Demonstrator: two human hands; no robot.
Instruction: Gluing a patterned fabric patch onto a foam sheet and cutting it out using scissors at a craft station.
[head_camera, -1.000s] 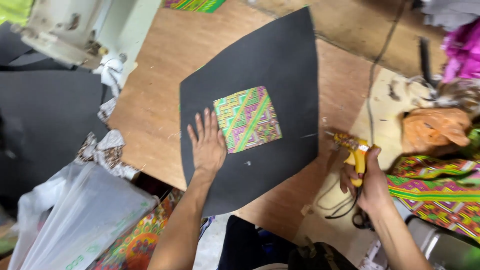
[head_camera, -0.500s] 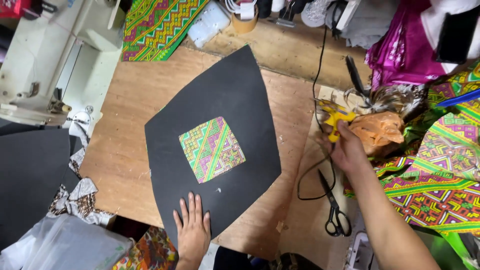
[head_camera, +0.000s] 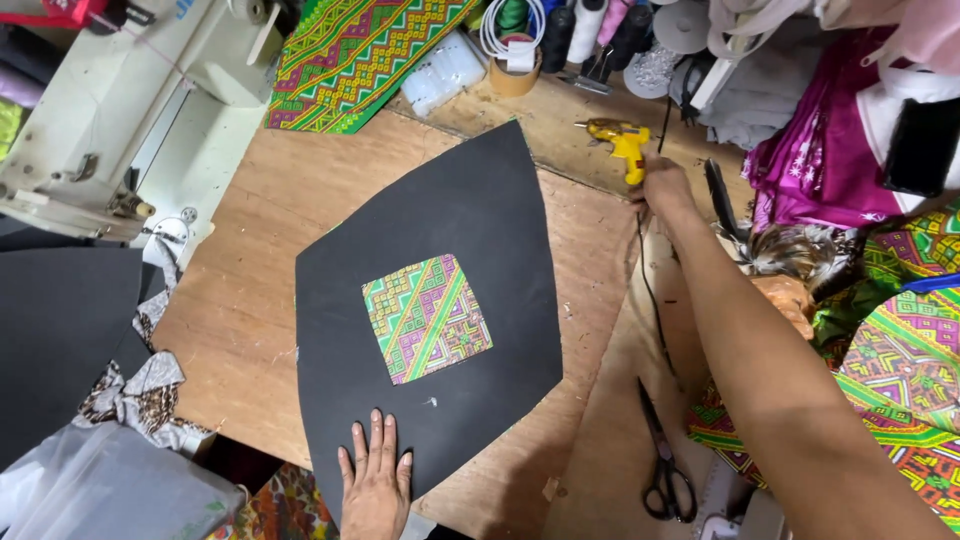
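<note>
Gripping yellow glue gun (head_camera: 622, 140) in right hand (head_camera: 664, 187), left hand (head_camera: 376, 478) flat on black sheet (head_camera: 455, 215), scissors (head_camera: 664, 460) nearby

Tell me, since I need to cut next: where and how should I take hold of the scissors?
Grip the scissors by the two black finger loops, probably coming from the near table edge. They lie flat and shut on the wood, loops toward you and blades pointing away, so the loops are closest. The right hand is far off on the glue gun; the left hand presses the black sheet.
</note>
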